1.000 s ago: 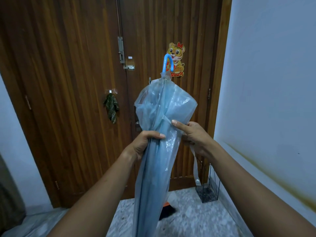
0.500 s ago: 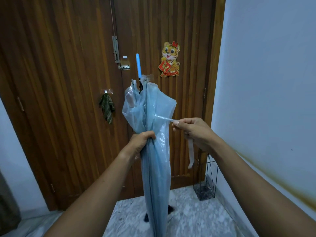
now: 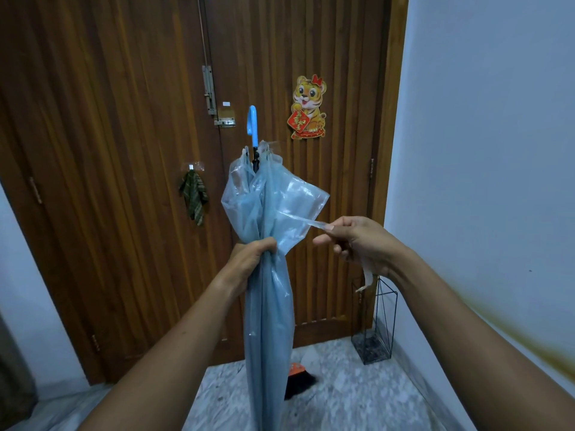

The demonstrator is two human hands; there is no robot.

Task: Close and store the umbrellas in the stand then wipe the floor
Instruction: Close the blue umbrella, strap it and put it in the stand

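Standing on mottled floor, cornered by wooden door and wall: wire stand.

umbrella before door; stand right, on floor

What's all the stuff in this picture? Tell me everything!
door: one, brown wood, straight ahead
bolt: one, metal, on the door
tiger sticker: one, orange-yellow, on the door
cloth: one, green checked, hanging on the door
umbrella: one, see-through pale blue, folded, centre
strap: one, clear, stretched from umbrella rightward
wire stand: one, black, floor by right wall
brush: one, black and orange, floor behind umbrella
floor: one, grey marble, bottom
left hand: one, gripping the umbrella
right hand: one, fingers pinching the strap
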